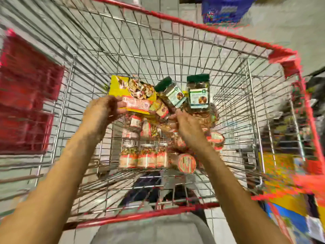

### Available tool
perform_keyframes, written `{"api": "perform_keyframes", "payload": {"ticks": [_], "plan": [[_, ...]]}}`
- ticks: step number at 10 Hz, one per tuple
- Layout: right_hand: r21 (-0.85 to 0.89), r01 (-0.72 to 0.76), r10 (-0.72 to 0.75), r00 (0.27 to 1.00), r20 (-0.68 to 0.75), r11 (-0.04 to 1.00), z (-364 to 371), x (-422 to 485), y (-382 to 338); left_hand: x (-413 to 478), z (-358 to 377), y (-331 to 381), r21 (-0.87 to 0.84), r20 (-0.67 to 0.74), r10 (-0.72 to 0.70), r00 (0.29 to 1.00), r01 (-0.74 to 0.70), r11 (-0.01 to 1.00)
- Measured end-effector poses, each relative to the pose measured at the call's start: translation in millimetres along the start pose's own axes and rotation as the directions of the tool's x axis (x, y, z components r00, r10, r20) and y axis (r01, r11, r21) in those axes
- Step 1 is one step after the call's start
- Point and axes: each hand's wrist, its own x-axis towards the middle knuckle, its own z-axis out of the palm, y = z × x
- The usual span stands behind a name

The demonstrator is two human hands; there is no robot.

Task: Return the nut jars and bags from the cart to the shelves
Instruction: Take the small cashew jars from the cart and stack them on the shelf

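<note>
A silver wire shopping cart with a red plastic rim (202, 26) holds all the goods on its floor. A flat yellow nut bag with an orange label (123, 88) is lifted at the far end, its left edge gripped by the curled left hand (103, 110). Nearer the person stand three clear jars with orange labels (146, 155) in a row. A tilted green-lidded jar (171, 93) leans beside an upright green-lidded jar (198, 95). The right hand (188, 127) curls below the tilted jar; blur hides whether it grips anything
</note>
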Motion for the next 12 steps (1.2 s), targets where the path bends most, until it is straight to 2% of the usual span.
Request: {"api": "perform_keyframes", "payload": {"ticks": [1, 2, 3, 4, 5, 6, 7, 8, 9, 10, 11, 12], "plan": [[-0.186, -0.120, 0.146, 0.980, 0.132, 0.975, 37, 53, 28, 73, -1, -29, 0.072, -0.072, -0.166, 0.983, 0.171, 0.983], [-0.182, -0.199, 0.229, 0.960, 0.162, 0.963, 60, 86, 48, 115, -3, -72, 0.134, -0.149, -0.277, 0.949, 0.297, 0.945], [-0.148, -0.263, 0.285, 0.946, 0.155, 0.953, 97, 133, 72, 167, -1, -144, 0.469, -0.182, -0.258, 0.949, 0.315, 0.825], [-0.135, -0.405, 0.425, 0.881, 0.206, 0.905, 136, 174, 125, 196, 7, -180, 0.553, -0.246, -0.234, 0.940, 0.335, 0.763], [-0.140, -0.486, 0.506, 0.827, 0.245, 0.863, 172, 202, 151, 229, 23, -220, 0.623, -0.241, -0.133, 0.961, 0.258, 0.739], [-0.060, -0.485, 0.485, 0.845, 0.226, 0.872, 188, 212, 154, 238, 30, -230, 0.598, -0.245, -0.049, 0.968, 0.190, 0.779], [0.211, -0.536, 0.503, 0.843, 0.191, 0.817, 208, 224, 154, 243, 23, -236, 0.592, -0.240, -0.038, 0.970, 0.177, 0.786], [0.245, -0.552, 0.520, 0.834, 0.185, 0.797, 207, 218, 158, 235, 10, -235, 0.408, -0.208, -0.171, 0.963, 0.244, 0.880], [0.240, -0.591, 0.538, 0.804, 0.252, 0.770, 183, 199, 154, 203, -1, -216, 0.066, -0.083, -0.322, 0.943, 0.328, 0.942], [0.307, -0.631, 0.575, 0.776, 0.259, 0.712, 166, 183, 155, 184, -3, -210, 0.006, 0.031, -0.377, 0.926, 0.377, 0.926], [0.303, -0.675, 0.638, 0.737, 0.224, 0.673, 147, 159, 133, 156, 4, -196, -0.043, 0.162, -0.432, 0.887, 0.443, 0.895], [0.372, -0.710, 0.664, 0.699, 0.266, 0.598, 137, 150, 123, 141, 21, -189, 0.039, 0.187, -0.336, 0.923, 0.335, 0.941]]}}
